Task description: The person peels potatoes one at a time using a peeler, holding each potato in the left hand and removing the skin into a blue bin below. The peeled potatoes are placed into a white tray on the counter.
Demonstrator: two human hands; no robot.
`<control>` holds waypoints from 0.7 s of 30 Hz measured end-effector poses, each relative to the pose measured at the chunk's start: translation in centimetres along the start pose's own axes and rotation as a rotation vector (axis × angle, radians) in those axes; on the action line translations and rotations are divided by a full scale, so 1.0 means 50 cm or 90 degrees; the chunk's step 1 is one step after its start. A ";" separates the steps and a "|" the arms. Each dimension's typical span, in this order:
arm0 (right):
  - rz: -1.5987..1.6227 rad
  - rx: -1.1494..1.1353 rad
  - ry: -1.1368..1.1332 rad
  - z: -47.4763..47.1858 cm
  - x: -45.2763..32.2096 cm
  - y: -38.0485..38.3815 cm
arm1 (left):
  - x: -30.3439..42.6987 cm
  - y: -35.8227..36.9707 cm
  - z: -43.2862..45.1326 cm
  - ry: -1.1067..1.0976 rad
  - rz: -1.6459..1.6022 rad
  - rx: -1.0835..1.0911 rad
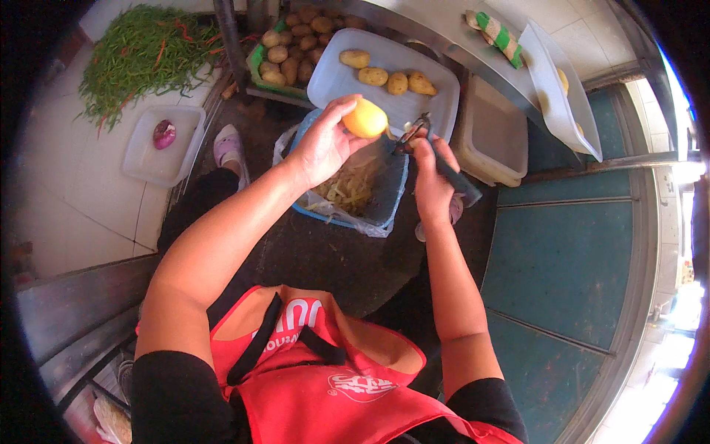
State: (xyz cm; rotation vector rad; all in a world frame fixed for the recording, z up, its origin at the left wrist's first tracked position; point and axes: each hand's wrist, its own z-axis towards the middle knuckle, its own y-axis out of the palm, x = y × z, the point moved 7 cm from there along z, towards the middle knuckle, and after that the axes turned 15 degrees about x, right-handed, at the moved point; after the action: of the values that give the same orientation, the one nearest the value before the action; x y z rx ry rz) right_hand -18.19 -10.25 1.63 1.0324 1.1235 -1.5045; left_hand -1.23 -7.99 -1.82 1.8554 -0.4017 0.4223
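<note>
My left hand (327, 141) holds a peeled yellow potato (365, 118) above a blue bin (400, 194) lined with a clear plastic bag. Peelings (352, 186) lie inside the bin. Just right of the potato, my right hand (432, 177) grips a dark-handled vegetable peeler (452, 175), and a strip of peel hangs between potato and blade. Behind both hands, a white plastic tray (383, 50) bears several unpeeled potatoes (397, 83). More brown potatoes (302, 44) fill a green-edged crate (255, 61) at the tray's left.
On the tiled surface at left lie a heap of green vegetable strips (150, 53) and a white tub (188, 116) with a red onion (164, 135). Stacked tubs (496, 133) stand at right. A steel shelf (471, 44) above them bears another white tray (554, 83) and a striped cloth (496, 36).
</note>
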 end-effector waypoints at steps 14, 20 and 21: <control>0.003 -0.204 0.010 -0.039 -0.042 0.059 | -0.036 -0.017 -0.002 -0.003 0.049 0.054; -0.145 -0.141 0.054 -0.008 0.019 0.022 | -0.048 0.006 -0.013 -0.029 0.063 -0.011; -0.155 -0.134 -0.052 -0.004 -0.002 0.026 | -0.048 0.004 -0.014 -0.027 0.071 -0.010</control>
State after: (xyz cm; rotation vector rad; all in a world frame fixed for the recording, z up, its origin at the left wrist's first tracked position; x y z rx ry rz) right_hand -16.89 -10.21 1.47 0.7032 1.3540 -1.5625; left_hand -3.47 -7.25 -2.60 1.8347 -0.5370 0.4552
